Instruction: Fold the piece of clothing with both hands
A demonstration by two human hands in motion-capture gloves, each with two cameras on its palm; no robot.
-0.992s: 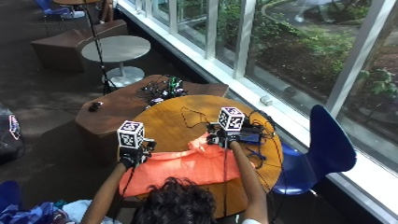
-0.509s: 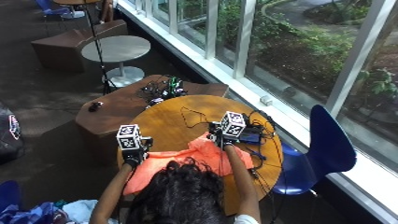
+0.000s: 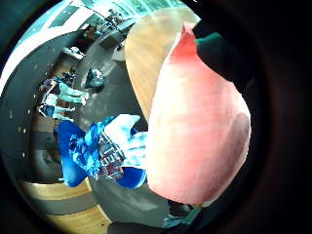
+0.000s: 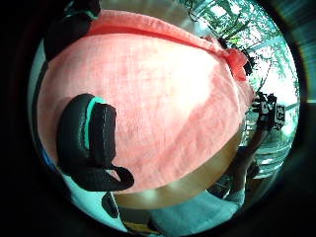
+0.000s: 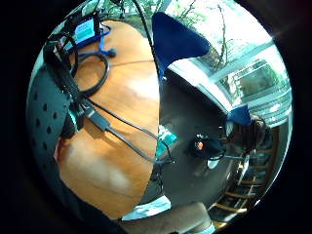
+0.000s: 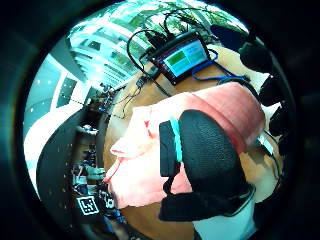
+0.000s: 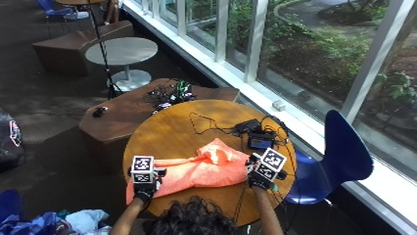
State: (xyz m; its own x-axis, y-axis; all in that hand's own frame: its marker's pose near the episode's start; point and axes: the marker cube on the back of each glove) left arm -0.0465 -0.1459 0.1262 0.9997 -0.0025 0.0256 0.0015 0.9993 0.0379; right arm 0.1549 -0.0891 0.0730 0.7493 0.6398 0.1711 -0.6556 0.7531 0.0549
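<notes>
An orange garment [image 7: 202, 170] lies spread across the near half of the round wooden table [image 7: 173, 128], with a bunched fold at its far middle. My left hand [image 7: 145, 188] holds its left end at the table's near-left rim. In the left thumb side palm view the thumb [image 4: 89, 140] is curled over the cloth [image 4: 163, 84]. My right hand [image 7: 261, 178] grips the garment's right end near the table's right rim. There the thumb [image 6: 205, 150] pinches the cloth [image 6: 140, 175].
A small tablet [image 7: 261, 143] with a lit screen [image 6: 182, 55] and black cables [image 7: 202, 120] sit on the table's far right. A blue chair [image 7: 342, 152] stands to the right by the window. A brown bench [image 7: 124, 115] with tangled cables is behind the table.
Both hands have drawn back toward the table's near edge with the cloth in them. The garment's far middle now bunches up.
</notes>
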